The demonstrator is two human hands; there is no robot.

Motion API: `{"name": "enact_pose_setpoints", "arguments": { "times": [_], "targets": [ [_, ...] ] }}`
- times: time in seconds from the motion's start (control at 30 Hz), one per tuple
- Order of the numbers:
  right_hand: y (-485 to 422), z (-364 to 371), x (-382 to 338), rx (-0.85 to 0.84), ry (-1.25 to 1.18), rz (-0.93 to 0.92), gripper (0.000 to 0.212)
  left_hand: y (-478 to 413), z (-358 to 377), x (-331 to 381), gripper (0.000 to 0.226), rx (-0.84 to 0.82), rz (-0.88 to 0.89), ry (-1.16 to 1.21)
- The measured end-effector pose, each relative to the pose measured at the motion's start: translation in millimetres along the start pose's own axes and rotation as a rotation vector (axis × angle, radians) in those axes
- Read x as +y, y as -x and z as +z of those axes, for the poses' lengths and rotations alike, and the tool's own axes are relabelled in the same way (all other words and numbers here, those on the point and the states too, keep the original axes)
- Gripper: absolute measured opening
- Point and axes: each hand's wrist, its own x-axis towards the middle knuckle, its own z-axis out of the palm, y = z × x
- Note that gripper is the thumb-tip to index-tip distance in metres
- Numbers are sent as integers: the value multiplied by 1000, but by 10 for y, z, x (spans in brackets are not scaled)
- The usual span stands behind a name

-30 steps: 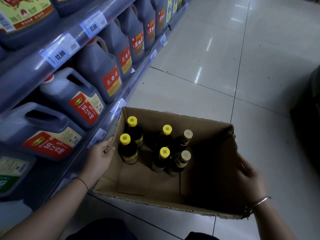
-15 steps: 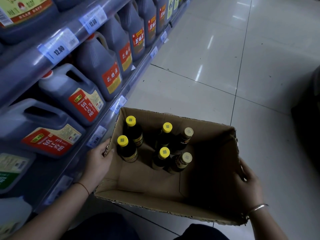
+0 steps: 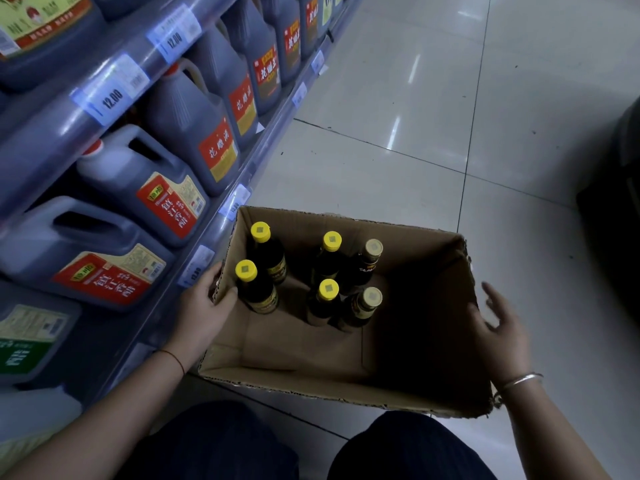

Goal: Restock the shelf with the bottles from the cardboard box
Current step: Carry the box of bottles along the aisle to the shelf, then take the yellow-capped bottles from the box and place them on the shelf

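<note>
An open cardboard box sits on the tiled floor beside the shelf. Inside stand several dark glass bottles, most with yellow caps and two with pale gold caps, grouped toward the box's far left. My left hand grips the box's left wall, thumb over the rim next to a yellow-capped bottle. Just off the box's right wall, my right hand is spread with fingers apart and holds nothing.
The shelf on the left carries large dark jugs with red labels and price tags along its rails. Pale glossy floor tiles stretch ahead and right. A dark object stands at the right edge. My knees are below the box.
My right hand has let go of the box's right wall and opened, fingers spread. The box sits lower and nearer my knees. My left hand keeps its grip.
</note>
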Motion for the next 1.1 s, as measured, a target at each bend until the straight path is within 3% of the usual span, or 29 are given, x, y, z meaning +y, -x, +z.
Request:
{"name": "enact_pose_setpoints", "arguments": {
  "times": [0.17,0.3,0.4,0.5,0.7,0.97,1.1],
  "targets": [
    [-87,119,-629,46,36,-361,34,-33,-77,54,54,20,137,-78],
    [-113,542,-1291,-118,76,-585,37,-52,-124,140,37,-12,227,-144],
    [-87,987,-1669,-281,71,-654,34,-114,-134,158,38,-57,245,-208],
    [-94,1425,-1892,-413,84,-629,35,-190,-105,153,47,-85,221,-300],
    [-177,2090,-1986,-647,182,-315,59,-279,-41,92,51,-132,186,-395],
    [-98,2404,-1942,-546,89,-281,36,-337,41,23,38,-22,215,-369],
    [-65,2384,-1901,-508,23,-286,35,-305,56,4,30,19,260,-318]
  ]
}}
